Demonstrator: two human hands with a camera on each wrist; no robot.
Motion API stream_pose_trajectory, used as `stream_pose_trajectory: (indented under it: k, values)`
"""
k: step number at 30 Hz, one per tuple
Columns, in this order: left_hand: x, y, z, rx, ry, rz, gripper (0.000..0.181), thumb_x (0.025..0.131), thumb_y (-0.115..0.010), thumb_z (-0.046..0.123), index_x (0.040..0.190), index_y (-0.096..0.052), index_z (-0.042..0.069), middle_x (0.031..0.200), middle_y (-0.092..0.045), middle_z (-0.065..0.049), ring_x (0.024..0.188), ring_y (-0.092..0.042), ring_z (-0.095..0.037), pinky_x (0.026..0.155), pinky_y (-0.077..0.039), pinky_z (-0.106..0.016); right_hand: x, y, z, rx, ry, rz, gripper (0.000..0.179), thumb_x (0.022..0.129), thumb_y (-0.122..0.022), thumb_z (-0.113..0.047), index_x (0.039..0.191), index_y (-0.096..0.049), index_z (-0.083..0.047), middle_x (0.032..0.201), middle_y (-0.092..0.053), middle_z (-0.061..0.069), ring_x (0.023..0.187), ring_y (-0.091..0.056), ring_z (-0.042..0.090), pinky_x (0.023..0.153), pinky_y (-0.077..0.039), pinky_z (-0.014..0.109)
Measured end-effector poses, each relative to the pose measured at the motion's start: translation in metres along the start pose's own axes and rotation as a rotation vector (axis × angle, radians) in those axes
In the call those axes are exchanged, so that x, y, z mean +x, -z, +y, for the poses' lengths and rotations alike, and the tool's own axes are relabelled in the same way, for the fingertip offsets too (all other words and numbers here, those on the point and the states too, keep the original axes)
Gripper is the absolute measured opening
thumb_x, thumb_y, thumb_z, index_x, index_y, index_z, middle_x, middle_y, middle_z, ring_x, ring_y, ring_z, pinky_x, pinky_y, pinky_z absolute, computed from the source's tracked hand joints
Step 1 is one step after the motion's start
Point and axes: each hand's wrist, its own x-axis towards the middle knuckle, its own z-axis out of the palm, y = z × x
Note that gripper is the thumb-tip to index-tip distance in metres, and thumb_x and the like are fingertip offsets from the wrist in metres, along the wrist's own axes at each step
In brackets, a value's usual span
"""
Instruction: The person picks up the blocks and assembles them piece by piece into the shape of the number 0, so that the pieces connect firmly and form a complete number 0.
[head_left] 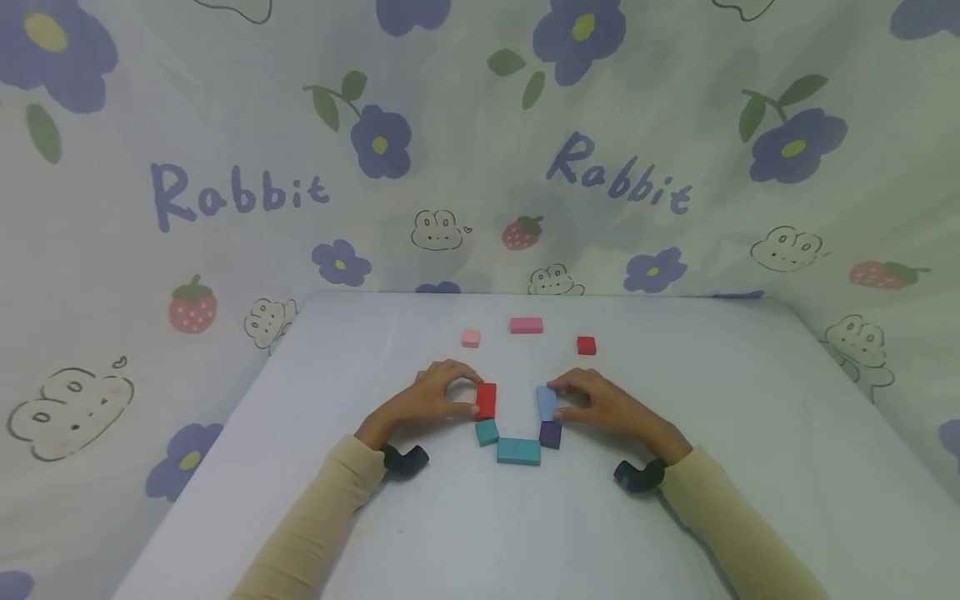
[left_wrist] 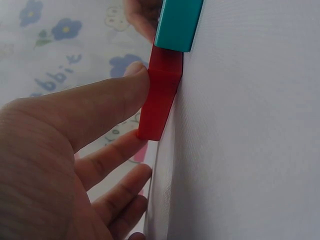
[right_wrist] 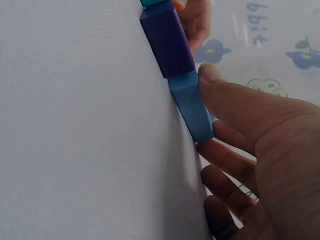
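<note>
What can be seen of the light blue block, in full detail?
The light blue block is a plain oblong with flat faces and clean edges, smooth-looking; whether wood or plastic I can't tell. It lies on the white tabletop, its length running away from the person. The right hand pinches it, thumb toward the near end, a finger at the far end. Its near end appears to touch the dark purple block.

Spread on the table (head_left: 465,525)
Behind the nearest block (head_left: 519,451): one pair of blocks (head_left: 486,408) leftward, another pair (head_left: 547,407) rightward, three far blocks (head_left: 527,326) well beyond.
</note>
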Motion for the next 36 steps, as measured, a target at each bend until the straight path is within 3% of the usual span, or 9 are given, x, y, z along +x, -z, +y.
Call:
stream_pose_trajectory:
  k: [7, 18, 22, 26, 32, 36]
  values:
    - [0.0, 0.001, 0.002, -0.009, 0.0, 0.003, 0.047, 0.076, -0.068, 0.052, 0.117, -0.054, 0.037, 0.128, -0.048, 0.011, 0.127, -0.034, -0.016, 0.103, -0.027, -0.051, 0.002, 0.0, 0.002, -0.01, 0.012, -0.003, 0.059, 0.073, -0.065, -0.06, 0.124, -0.055, -0.032, 0.119, -0.055, -0.014, 0.116, -0.047, 0.011, 0.101, -0.043, 0.04]
    - [-0.001, 0.001, 0.004, -0.008, -0.008, -0.002, 0.052, 0.077, -0.067, 0.053, 0.123, -0.052, 0.034, 0.131, -0.047, 0.007, 0.128, -0.034, -0.018, 0.104, -0.027, -0.054, 0.0, 0.002, 0.0, 0.003, -0.007, -0.002, 0.056, 0.074, -0.068, -0.055, 0.124, -0.055, -0.033, 0.12, -0.055, -0.014, 0.117, -0.047, 0.012, 0.102, -0.042, 0.041]
    - [-0.002, 0.004, 0.001, -0.066, -0.004, 0.002, 0.05, 0.081, -0.064, 0.049, 0.126, -0.052, 0.029, 0.13, -0.049, 0.007, 0.128, -0.038, -0.018, 0.106, -0.03, -0.052, 0.0, -0.002, 0.004, 0.015, -0.021, 0.003, 0.056, 0.072, -0.066, -0.06, 0.122, -0.054, -0.037, 0.119, -0.053, -0.016, 0.116, -0.047, 0.01, 0.1, -0.044, 0.04]
    - [-0.001, 0.009, -0.004, -0.151, 0.042, 0.059, 0.041, 0.086, -0.06, 0.044, 0.123, -0.054, 0.026, 0.124, -0.055, 0.009, 0.121, -0.048, -0.015, 0.103, -0.039, -0.044, 0.0, -0.005, 0.007, 0.022, -0.013, 0.005, 0.056, 0.072, -0.066, -0.06, 0.122, -0.055, -0.037, 0.119, -0.054, -0.017, 0.116, -0.047, 0.01, 0.099, -0.044, 0.04]
    - [0.011, 0.023, -0.011, -0.17, 0.155, 0.203, 0.033, 0.089, -0.059, 0.036, 0.118, -0.058, 0.02, 0.117, -0.06, 0.003, 0.112, -0.054, -0.019, 0.097, -0.045, -0.042, 0.0, -0.004, 0.006, 0.017, 0.008, 0.008, 0.057, 0.073, -0.067, -0.058, 0.123, -0.055, -0.035, 0.119, -0.054, -0.017, 0.115, -0.047, 0.009, 0.1, -0.043, 0.04]
    - [0.027, 0.033, -0.018, -0.154, 0.217, 0.217, 0.035, 0.09, -0.059, 0.032, 0.121, -0.056, 0.017, 0.118, -0.059, -0.004, 0.113, -0.053, -0.023, 0.097, -0.044, -0.044, 0.0, -0.002, 0.004, 0.016, -0.006, 0.011, 0.055, 0.073, -0.068, -0.057, 0.122, -0.055, -0.036, 0.117, -0.054, -0.018, 0.113, -0.047, 0.009, 0.1, -0.043, 0.04]
